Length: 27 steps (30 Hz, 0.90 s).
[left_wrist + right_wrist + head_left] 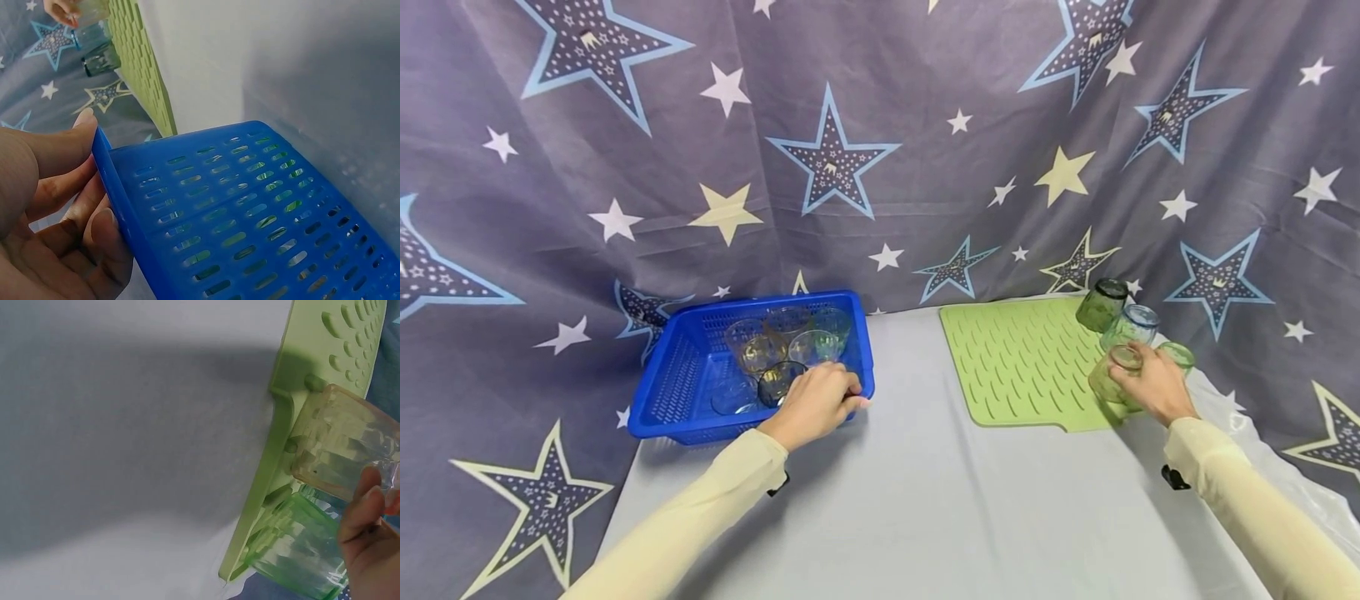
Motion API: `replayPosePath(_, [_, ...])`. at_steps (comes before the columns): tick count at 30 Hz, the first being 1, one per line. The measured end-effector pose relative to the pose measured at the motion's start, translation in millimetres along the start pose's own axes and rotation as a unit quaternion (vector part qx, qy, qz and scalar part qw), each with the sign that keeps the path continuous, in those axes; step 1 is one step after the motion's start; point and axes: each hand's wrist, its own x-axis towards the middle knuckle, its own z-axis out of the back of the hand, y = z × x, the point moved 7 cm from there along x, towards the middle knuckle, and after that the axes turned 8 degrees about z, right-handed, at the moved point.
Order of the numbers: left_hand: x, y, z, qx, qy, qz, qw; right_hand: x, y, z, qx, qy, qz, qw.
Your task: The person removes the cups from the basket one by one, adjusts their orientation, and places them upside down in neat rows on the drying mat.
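My left hand (818,403) grips the rim of a blue plastic basket (863,337) at its front right. In the left wrist view its thumb lies over the rim and the fingers curl below, against the slotted wall (206,181). Far to the right, my right hand (1153,385) holds a pale yellow glass (1105,382) by its upper end. That glass stands bottom up at the front right of a green ridged drying mat (1015,358). Right beside it is a light green glass (297,544), partly behind the hand in the head view.
Behind the held glass stand a bluish glass (1129,325) and a dark green glass (1101,307) on the mat. Several clear and tinted glasses (763,354) sit in the basket. A star-patterned curtain (925,167) hangs behind the white-covered table (917,492).
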Motion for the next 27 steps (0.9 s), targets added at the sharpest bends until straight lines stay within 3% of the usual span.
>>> replayPosePath(11, [-1.9, 2.5, 0.9, -0.002, 0.007, 0.006, 1.0, 2, 7, 9.2, 0.007, -0.089, -0.006, 0.996])
replayPosePath(19, [0.9, 1.2, 2.0, -0.015, 0.023, -0.003, 0.9996, 4, 41, 6.7, 0.04, -0.167, 0.027, 0.985])
replayPosePath(21, [0.6, 1.7, 1.5, -0.019, 0.028, -0.001, 0.9994, 7, 54, -3.5, 0.067, -0.159, 0.03, 0.985])
replayPosePath(24, [-0.8, 3.3, 0.1, -0.024, 0.037, 0.008, 0.999, 11, 74, -26.9, 0.146, -0.104, 0.019, 0.984])
replayPosePath(27, [-2.6, 5.0, 2.2, -0.027, 0.038, 0.013, 0.9988, 17, 97, -54.7, 0.247, -0.035, 0.001, 0.968])
